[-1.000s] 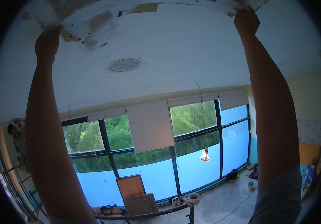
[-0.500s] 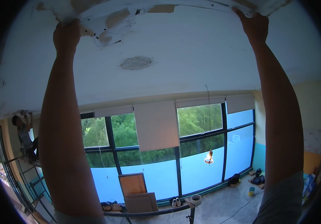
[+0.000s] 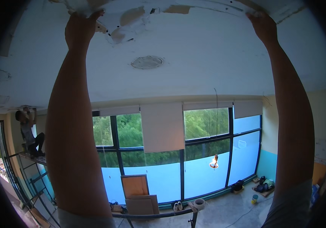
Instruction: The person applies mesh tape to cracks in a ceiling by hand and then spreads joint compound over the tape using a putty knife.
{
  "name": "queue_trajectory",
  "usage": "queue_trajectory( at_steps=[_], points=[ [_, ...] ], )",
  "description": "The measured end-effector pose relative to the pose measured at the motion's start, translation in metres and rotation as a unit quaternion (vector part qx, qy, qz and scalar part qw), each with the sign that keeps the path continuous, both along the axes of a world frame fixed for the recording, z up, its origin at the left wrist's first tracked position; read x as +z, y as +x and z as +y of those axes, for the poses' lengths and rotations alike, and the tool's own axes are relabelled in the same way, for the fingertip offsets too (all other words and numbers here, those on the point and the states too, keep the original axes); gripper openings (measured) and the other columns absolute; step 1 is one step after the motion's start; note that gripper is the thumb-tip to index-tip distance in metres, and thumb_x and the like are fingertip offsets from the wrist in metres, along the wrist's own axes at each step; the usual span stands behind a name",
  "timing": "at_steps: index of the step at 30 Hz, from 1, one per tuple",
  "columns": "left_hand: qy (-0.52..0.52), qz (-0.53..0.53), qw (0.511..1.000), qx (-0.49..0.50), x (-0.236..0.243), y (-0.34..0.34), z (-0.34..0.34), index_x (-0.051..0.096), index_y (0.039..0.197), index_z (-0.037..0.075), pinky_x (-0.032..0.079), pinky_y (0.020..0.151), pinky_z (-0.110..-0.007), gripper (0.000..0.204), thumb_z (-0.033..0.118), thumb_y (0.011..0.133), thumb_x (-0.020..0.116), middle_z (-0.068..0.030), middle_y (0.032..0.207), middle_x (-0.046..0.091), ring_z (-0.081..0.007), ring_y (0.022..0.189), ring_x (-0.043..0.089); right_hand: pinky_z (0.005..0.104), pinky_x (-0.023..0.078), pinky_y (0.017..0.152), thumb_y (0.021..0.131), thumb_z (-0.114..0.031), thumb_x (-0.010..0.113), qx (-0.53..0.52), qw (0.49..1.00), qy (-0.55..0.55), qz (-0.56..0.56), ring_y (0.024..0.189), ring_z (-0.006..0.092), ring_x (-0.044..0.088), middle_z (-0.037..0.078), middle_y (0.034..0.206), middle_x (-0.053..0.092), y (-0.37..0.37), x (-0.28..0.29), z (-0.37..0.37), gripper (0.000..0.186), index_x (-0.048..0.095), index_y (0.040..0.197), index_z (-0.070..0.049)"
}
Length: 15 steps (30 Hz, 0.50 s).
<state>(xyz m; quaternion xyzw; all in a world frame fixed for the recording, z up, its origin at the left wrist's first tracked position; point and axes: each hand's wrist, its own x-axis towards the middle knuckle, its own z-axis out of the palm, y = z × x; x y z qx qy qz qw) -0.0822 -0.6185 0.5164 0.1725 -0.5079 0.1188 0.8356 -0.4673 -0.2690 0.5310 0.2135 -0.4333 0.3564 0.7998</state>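
Observation:
Both my arms reach up to the white ceiling (image 3: 201,57). My left hand (image 3: 80,31) is closed at the top left, beside a rough patch of torn, stained ceiling surface (image 3: 130,17). Its thumb points right against the ceiling, while its other fingers are mostly hidden. At the top right my right hand (image 3: 264,28) is also closed, its thumb side pointing left at the ceiling. A pale, narrow band (image 3: 223,8) runs along the ceiling between the hands. Whatever the fingers grip is hidden or blurred near the upper edge.
A round patch (image 3: 147,62) marks the ceiling. A lit bulb (image 3: 214,162) hangs on a wire before large windows (image 3: 204,123). Below me are a dark rail (image 3: 155,216) and a tape roll (image 3: 199,204). At left, another person (image 3: 29,131) sits on scaffolding (image 3: 34,178), hands raised.
The view has shifted, so the windows and round patch sit farther right. Both hands appear farther right, and my left thumb now sticks out. Both hands remain at the ceiling.

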Motion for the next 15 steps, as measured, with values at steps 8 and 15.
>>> queue_trajectory(
  at_steps=[8, 15],
  points=[
    [-0.124, 0.149, 0.981, 0.009, 0.001, -0.063, 0.023, 0.061, 0.1, -0.001, 0.054, 0.075, -0.041, 0.069, 0.061, 0.072, 0.069, -0.0167, 0.087, 0.07, -0.0302, 0.086, 0.069, 0.037, 0.051, 0.081, 0.077, -0.075, 0.058, 0.048, 0.991, -0.056, -0.109, 0.085, 0.0284, 0.066, 0.016, 0.085, 0.068, 0.02, -0.004, -0.019, 0.08, 0.067, 0.102, 0.001],
    [0.039, 0.106, 0.984, -0.135, -0.008, -0.104, 0.09, 0.018, 0.147, 0.001, 0.048, 0.097, -0.046, 0.101, 0.05, 0.078, 0.074, -0.0147, 0.153, 0.02, -0.0433, 0.119, 0.048, 0.0435, 0.049, 0.087, 0.089, -0.034, 0.063, 0.045, 0.982, -0.184, 0.018, 0.099, 0.0396, 0.062, 0.025, 0.101, 0.066, 0.037, -0.019, -0.049, 0.04, 0.062, 0.103, 0.003]
  ],
)
